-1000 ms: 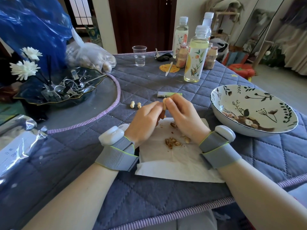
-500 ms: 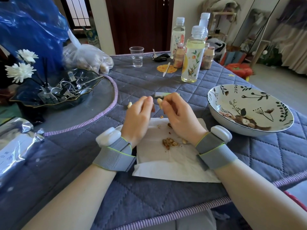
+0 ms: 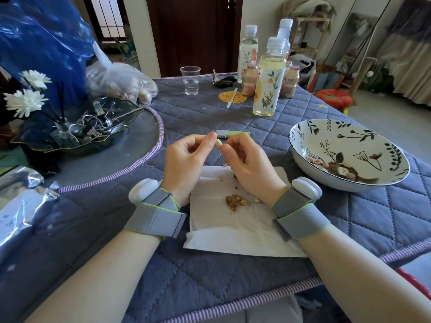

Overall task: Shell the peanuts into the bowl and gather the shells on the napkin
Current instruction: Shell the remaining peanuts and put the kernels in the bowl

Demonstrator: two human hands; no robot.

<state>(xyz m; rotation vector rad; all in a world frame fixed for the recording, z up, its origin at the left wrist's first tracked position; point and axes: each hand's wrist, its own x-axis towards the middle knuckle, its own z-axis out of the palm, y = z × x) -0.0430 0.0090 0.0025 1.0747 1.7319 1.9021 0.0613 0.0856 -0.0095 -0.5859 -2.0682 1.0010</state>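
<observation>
Head view: bowl (image 3: 382, 180) holds few kernels; left hand (image 3: 186, 159) and right hand (image 3: 249, 164) pinch a peanut (image 3: 218, 144).

One head-worn wide-angle view looks forward and down from just above the forearms. It sits close: the left hand (image 3: 186, 159) and right hand (image 3: 250, 164) fill mid-frame over the napkin (image 3: 233, 227), the bowl (image 3: 349, 183) sits at right, and the room's far wall runs across the top.
</observation>
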